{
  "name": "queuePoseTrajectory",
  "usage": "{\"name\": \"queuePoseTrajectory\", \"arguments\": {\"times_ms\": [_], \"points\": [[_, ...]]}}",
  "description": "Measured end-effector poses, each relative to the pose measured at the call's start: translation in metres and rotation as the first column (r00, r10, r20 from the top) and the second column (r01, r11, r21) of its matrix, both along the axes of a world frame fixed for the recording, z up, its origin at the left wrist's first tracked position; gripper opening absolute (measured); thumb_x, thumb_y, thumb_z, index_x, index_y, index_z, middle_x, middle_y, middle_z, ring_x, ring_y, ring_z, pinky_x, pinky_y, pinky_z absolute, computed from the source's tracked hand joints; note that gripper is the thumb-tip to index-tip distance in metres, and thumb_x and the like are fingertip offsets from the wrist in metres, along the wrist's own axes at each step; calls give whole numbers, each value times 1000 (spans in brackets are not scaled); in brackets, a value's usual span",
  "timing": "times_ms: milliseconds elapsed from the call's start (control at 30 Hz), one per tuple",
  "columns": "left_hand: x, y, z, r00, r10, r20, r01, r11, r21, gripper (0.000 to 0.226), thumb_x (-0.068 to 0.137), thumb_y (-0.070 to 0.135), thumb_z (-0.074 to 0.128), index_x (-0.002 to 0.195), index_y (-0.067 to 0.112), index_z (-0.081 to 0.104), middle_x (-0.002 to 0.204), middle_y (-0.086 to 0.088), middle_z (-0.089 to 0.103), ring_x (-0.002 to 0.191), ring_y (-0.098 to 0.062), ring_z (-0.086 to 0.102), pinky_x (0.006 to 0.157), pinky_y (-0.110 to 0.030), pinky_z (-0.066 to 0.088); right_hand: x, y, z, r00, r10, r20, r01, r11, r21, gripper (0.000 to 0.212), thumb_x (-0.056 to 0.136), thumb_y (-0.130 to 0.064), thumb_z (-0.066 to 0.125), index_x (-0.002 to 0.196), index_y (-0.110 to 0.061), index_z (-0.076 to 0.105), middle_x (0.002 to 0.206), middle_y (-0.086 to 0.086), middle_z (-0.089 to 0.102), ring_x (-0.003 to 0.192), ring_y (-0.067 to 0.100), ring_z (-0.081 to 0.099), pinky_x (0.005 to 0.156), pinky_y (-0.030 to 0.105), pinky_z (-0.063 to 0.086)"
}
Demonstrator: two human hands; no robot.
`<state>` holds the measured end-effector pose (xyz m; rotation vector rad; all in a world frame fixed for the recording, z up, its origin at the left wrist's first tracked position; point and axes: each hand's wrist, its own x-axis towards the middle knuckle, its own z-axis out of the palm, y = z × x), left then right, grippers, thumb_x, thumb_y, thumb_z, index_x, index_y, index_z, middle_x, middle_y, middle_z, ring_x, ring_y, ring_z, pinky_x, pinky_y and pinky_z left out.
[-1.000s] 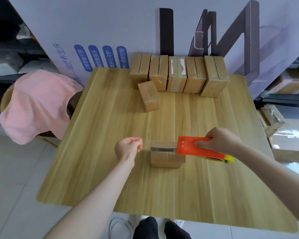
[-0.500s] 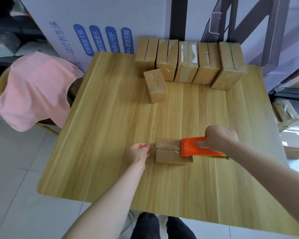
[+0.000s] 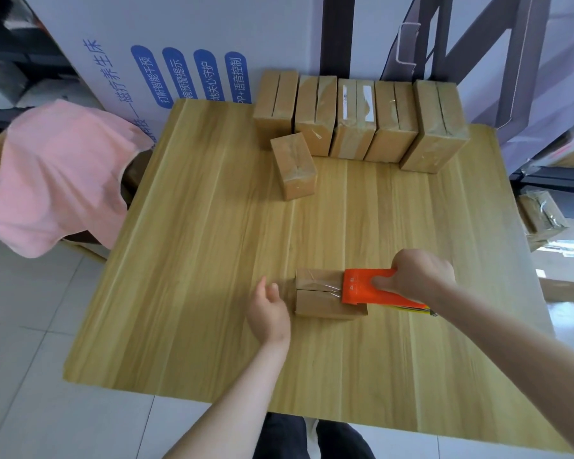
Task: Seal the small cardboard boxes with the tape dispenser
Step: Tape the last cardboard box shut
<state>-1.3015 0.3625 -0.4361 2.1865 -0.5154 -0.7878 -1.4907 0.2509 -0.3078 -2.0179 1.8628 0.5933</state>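
A small cardboard box (image 3: 318,301) lies on the wooden table (image 3: 196,260) near its front. Clear tape runs over the box's top seam from the left end to the orange tape dispenser (image 3: 365,289), which rests on the box's right end. My right hand (image 3: 418,276) grips the dispenser from the right. My left hand (image 3: 268,308) sits just left of the box, palm toward its end, fingers spread, holding nothing. Whether it touches the box I cannot tell.
A row of several taped boxes (image 3: 358,120) stands along the table's far edge, and one more box (image 3: 294,165) sits in front of it. A pink cloth (image 3: 53,173) drapes over a chair at the left. More cartons (image 3: 540,217) lie off the right edge.
The dispenser came down onto the box and slid right, laying tape along the seam. My left hand went from a raised fist to open fingers beside the box's left end.
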Motion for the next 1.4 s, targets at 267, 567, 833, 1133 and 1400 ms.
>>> {"name": "queuePoseTrajectory", "arguments": {"times_ms": [267,567,833,1133,1400], "points": [[-35,-5,-2,950,-253,-185,224,960,-166,35,103,21,36,136,12,46,113,9,57,113,-18,57,81,-19,36,-1,2,-7,999,-42,26,42,999,16,45,82,-53,58,91,-10,68,78,3,67,50,16,52,48,26,46],[-32,-42,11,768,-523,369,607,779,-160,41,99,15,44,139,7,47,146,-3,44,143,-18,28,116,-28,22,-14,11,-16,987,-108,116,103,994,41,45,78,-56,59,81,-12,70,71,3,68,52,19,62,50,31,58],[-39,-65,-2,398,-723,564,713,631,307,40,100,31,32,74,19,61,77,2,67,79,-23,58,73,-35,40,-51,3,-43,962,-47,268,31,997,65,40,81,-59,60,74,-21,68,69,-6,64,59,9,61,47,22,43],[-44,-69,-1,320,-751,577,660,614,433,52,98,41,20,74,21,61,76,6,64,78,-19,55,75,-34,38,-91,-15,-65,894,31,447,-85,991,101,42,82,-52,64,70,-12,68,64,3,65,60,17,62,50,29,46],[-46,-69,1,317,-779,541,658,592,466,51,101,38,21,81,20,64,80,8,62,83,-16,53,81,-31,39,-131,-27,-71,903,5,429,-79,985,155,37,83,-51,65,77,-15,71,66,-1,65,61,13,62,52,29,47]]}}
